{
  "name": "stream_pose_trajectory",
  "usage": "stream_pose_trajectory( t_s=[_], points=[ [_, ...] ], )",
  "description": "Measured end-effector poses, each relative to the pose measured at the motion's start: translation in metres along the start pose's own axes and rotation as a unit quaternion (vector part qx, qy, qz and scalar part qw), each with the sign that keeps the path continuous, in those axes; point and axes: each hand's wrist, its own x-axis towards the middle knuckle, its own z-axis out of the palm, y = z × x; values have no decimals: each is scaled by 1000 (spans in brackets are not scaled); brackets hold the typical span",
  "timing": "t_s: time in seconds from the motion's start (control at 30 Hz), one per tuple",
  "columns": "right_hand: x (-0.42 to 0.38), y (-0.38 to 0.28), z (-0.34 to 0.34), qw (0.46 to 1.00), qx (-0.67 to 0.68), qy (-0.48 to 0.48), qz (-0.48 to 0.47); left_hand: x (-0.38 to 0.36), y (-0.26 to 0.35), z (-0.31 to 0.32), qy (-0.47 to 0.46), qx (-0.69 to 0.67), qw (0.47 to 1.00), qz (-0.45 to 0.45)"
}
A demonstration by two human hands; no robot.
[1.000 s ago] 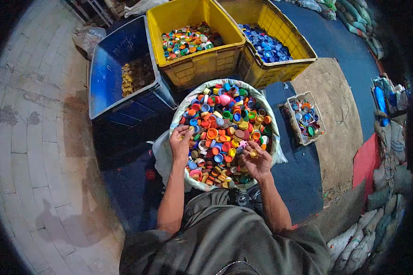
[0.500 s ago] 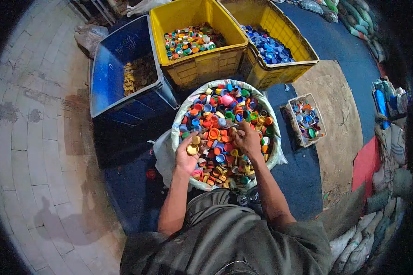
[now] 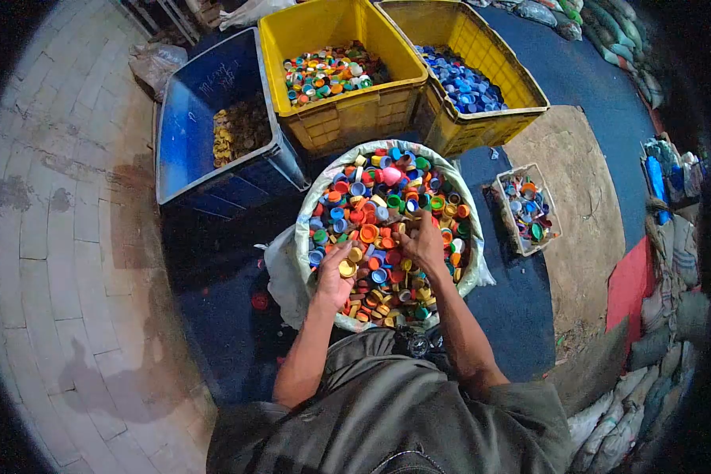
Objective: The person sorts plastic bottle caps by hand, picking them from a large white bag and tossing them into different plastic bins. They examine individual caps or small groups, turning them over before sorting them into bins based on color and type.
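In front of me stands a round sack with a rolled pale rim [image 3: 302, 225], full of mixed bottle caps [image 3: 380, 276] in red, orange, blue, green and yellow. At its left side my left hand [image 3: 334, 286] is closed around yellow bottle caps [image 3: 347, 268], palm up, above the pile. My right hand [image 3: 426, 246] reaches down to the caps right of the middle, its fingers bent together; what they pinch, if anything, is hidden. A pink cap [image 3: 390, 175] stands out near the back of the heap.
Behind the sack stand a blue bin [image 3: 213, 178] with yellow and brown caps, a yellow bin [image 3: 347, 126] with mixed caps and another yellow bin [image 3: 490, 126] with blue caps. A small white crate [image 3: 521, 246] sits right. Filled sacks [image 3: 616, 411] line the right edge.
My left hand has moved right and inward over the pile, still with the yellow caps. My right hand has barely shifted among the caps.
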Motion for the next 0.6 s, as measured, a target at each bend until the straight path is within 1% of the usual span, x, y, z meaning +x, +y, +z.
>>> stream_pose_trajectory(
  t_s=[0.03, 0.13, 0.23, 0.27, 0.37, 0.4, 0.5, 0.6],
  points=[
    [-2, -3, -1, 999, 37, 19, -15, 2, -2, 2, -4, 11, 1000, -9],
    [-14, -23, -11, 982, 182, 10, 51, 7, -2, 14, -13, 60, 998, -33],
    [-24, -35, -18, 969, 244, 19, -38, 7, 3, 35, -6, 153, 985, -81],
    [-28, -32, -18, 966, 258, -18, -15, 7, 3, 39, -9, 172, 981, -87],
    [-36, -41, -25, 958, 281, -44, -34, 3, 7, 58, -38, 175, 979, -101],
    [-37, -39, -25, 966, 246, -32, -66, 2, 8, 60, -62, 173, 977, -108],
    [-38, -40, -25, 966, 252, -52, -24, 6, 3, 55, -64, 174, 978, -92],
    [-38, -44, -24, 966, 244, -58, -58, 5, 2, 52, -78, 183, 977, -82]
  ],
)
